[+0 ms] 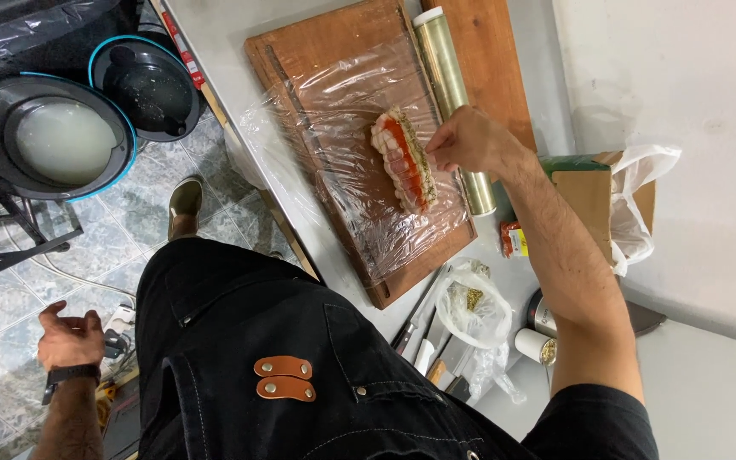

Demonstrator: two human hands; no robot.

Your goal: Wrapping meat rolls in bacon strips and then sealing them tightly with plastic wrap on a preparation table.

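Your right hand (470,140), fingers pinched seemingly over herbs, hovers beside the long seasoned fish fillet (404,159) lying lengthwise on the film-covered cutting board (300,51); your left hand (70,339) hangs loosely curled, empty, well away.

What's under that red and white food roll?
A sheet of clear plastic wrap lies under the food roll, spread over a wooden cutting board. The right hand touches the roll's edge. The wrap directly beneath the roll is covered, so its state cannot be seen.
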